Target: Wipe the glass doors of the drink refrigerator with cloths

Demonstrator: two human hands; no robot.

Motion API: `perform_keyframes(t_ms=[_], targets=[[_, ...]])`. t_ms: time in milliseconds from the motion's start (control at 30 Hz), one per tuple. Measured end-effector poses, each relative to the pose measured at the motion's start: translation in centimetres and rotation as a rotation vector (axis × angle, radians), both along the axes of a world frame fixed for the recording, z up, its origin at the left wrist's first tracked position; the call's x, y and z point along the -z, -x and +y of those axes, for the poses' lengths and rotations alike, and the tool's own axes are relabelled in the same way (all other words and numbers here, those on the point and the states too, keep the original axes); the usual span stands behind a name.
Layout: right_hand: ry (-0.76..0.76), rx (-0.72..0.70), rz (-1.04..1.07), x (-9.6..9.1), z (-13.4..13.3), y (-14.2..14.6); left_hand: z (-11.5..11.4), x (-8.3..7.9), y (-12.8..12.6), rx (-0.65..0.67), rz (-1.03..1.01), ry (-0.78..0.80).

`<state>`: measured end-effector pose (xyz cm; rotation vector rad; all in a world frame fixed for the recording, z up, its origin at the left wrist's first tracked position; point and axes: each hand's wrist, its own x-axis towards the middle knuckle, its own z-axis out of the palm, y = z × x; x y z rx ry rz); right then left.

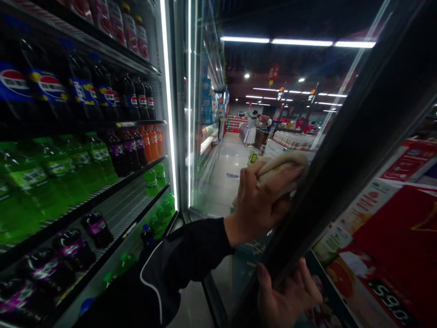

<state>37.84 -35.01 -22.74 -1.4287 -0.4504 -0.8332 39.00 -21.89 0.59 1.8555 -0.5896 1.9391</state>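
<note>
My left hand (261,205), in a black sleeve (191,250), is closed around a folded beige cloth (282,171). The cloth presses against the black frame of an open glass cooler door (327,191). My right hand (287,296) grips the same frame lower down, with its fingers curled around the edge. Behind the door, shelves hold dark Pepsi bottles (102,95) and green soda bottles (51,175). Neither hand touches the bottles.
A red printed promotional display (392,237) stands close on the right. A tiled supermarket aisle (225,182) runs ahead between coolers and shelves. A person in a long skirt (251,130) stands far down it, near stacked goods.
</note>
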Motion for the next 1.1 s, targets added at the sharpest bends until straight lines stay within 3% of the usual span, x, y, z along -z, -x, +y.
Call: perform_keyframes(t_ms=[133, 333, 467, 600, 733, 800, 867, 1100], targets=[[-0.069, 0.078, -0.004, -0.6, 0.6, 0.2, 2.7, -0.1, -2.6, -0.138, -0.097, -0.027], [-0.051, 0.085, -0.092, -1.4, 1.0, 0.4, 7.9, -0.2, -5.8, -0.223, -0.069, 0.106], [0.005, 0.089, -0.111, -1.3, 0.2, 0.0, 12.4, 0.2, -8.2, -0.238, 0.063, 0.185], [0.052, 0.093, -0.148, -1.3, -0.2, -0.5, 16.4, 0.1, -9.5, -0.228, 0.258, 0.372], [0.044, 0.082, -0.208, -1.9, 0.2, -0.4, 18.2, -0.7, -9.7, -0.209, 0.311, 0.513], [0.034, 0.068, -0.257, -2.4, 0.6, -0.2, 17.5, -1.4, -9.4, -0.203, 0.315, 0.547], [0.028, 0.065, -0.289, -2.8, 0.8, -0.2, 15.3, -2.3, -8.6, -0.195, 0.310, 0.560], [0.024, 0.047, -0.252, -2.5, 0.9, -0.1, 1.5, -3.9, -0.5, 0.028, 0.054, 0.157]])
